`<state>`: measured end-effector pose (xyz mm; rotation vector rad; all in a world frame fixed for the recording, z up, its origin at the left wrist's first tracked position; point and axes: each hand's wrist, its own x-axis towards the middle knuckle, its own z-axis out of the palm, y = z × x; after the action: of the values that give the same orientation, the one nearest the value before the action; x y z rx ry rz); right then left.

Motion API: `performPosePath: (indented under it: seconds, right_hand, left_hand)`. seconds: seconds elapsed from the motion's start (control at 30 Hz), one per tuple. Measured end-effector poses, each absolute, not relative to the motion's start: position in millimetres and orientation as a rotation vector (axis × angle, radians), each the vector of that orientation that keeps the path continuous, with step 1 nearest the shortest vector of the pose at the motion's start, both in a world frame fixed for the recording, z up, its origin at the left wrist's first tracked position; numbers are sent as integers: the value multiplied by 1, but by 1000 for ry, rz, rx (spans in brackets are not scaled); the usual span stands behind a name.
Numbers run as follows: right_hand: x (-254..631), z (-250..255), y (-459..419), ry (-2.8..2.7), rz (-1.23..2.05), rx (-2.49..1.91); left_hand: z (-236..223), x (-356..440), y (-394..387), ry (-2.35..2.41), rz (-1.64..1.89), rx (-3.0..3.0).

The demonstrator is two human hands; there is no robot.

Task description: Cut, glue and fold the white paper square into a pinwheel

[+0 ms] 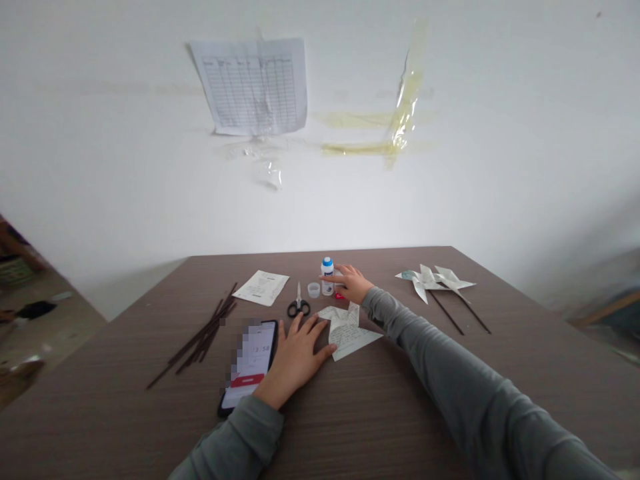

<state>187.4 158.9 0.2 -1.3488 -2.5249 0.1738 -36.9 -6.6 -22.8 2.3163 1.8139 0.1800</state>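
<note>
My left hand [299, 353] lies palm down on the table with its fingers spread, its thumb at the edge of a folded piece of printed paper [350, 340]. Stretched forward, my right hand [353, 285] has its fingers apart beside a white bottle with a blue cap [327, 283]; one finger crosses in front of the bottle. Under that hand a small red thing [341, 293] shows in part, its kind hidden. Black-handled scissors [299, 307] and a small translucent cup or cap [313, 290] are just left of the bottle.
A phone [250, 363] rests left of my left hand. Farther left are several thin brown sticks [203, 333] and a stack of paper sheets [261, 287]. Two paper pinwheels on sticks [433, 279] lie at the right. A wall with a taped sheet [253, 87] rises behind the table.
</note>
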Motion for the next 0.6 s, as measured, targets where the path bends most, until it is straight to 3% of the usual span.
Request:
performPosePath:
  seconds: [0.6]
  right_hand:
    - [199, 0, 163, -2366, 168, -1252]
  left_hand:
    - [-35, -41, -4, 1817, 274, 2379]
